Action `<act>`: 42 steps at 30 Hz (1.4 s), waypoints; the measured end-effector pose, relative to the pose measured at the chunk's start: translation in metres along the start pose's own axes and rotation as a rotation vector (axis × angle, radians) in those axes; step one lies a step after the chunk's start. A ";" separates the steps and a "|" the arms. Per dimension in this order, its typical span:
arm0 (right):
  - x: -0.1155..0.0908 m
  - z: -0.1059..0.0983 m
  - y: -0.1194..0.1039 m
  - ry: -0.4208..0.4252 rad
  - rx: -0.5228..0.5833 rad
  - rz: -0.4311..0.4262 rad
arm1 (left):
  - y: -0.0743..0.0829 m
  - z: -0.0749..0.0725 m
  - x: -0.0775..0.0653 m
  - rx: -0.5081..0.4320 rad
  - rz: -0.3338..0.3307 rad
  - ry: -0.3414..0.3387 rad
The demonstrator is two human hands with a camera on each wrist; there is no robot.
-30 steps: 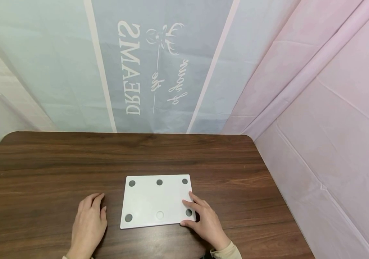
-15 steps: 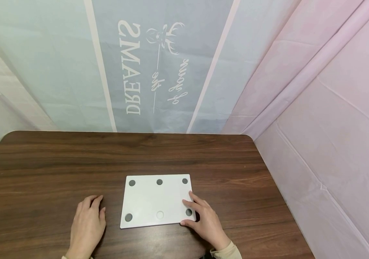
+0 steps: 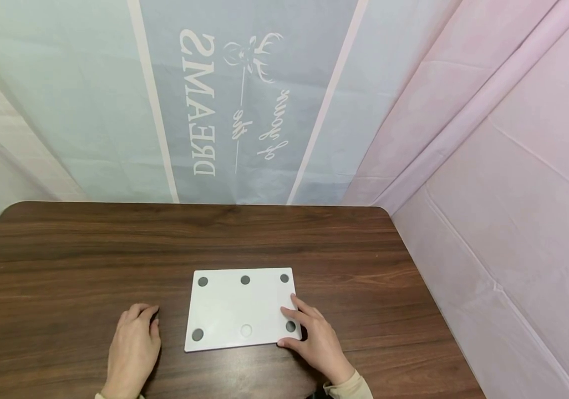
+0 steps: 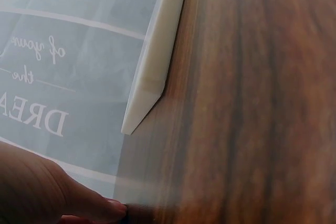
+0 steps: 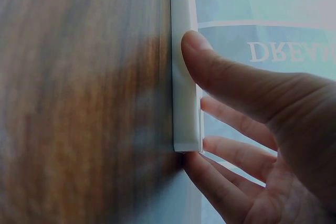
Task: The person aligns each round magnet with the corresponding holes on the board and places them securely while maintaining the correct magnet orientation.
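A white rectangular board (image 3: 239,307) lies flat on the brown table, with several dark round pads and one pale circle on its upper face. My right hand (image 3: 316,341) holds its near right corner. The right wrist view shows the thumb (image 5: 210,61) against the side of the white board (image 5: 185,103), with fingers on its face and around its end. To the left, apart from the board, my left hand (image 3: 132,352) rests on the table, fingers loosely bent. Its palm is hidden. In the left wrist view the board's edge (image 4: 152,72) stands beyond that hand.
The dark wood-grain table (image 3: 349,244) has rounded far corners. Behind it hangs a blue-grey printed cloth (image 3: 244,111) with mirrored lettering, and a pink cloth (image 3: 514,194) borders the right side.
My left hand has drawn back slightly to the left, its fingers bending a little more and the thumb nearing the forefinger. The right hand and the board stay in place.
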State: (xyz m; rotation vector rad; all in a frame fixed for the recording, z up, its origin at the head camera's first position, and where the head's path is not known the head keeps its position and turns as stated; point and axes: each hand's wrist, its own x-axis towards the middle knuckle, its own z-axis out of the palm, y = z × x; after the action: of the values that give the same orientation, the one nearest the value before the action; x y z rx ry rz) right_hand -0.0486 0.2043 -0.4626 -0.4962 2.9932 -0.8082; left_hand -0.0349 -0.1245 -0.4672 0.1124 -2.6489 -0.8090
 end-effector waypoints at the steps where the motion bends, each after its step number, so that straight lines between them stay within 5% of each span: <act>1: 0.000 0.000 0.000 0.000 -0.001 0.000 | 0.000 0.000 0.000 -0.003 0.001 0.005; 18: 0.000 0.000 0.000 -0.004 0.002 0.007 | 0.002 -0.002 0.000 -0.005 -0.057 -0.017; 31: -0.001 0.000 -0.001 -0.001 0.019 0.005 | 0.002 -0.001 0.002 -0.035 -0.014 0.008; 42: -0.001 0.000 -0.001 0.005 0.023 0.011 | 0.004 -0.002 0.001 -0.028 -0.047 -0.034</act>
State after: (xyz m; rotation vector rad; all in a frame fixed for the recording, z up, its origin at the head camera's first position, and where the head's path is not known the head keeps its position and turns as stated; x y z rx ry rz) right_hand -0.0469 0.2037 -0.4618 -0.4774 2.9844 -0.8434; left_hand -0.0349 -0.1220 -0.4635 0.1552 -2.6749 -0.8704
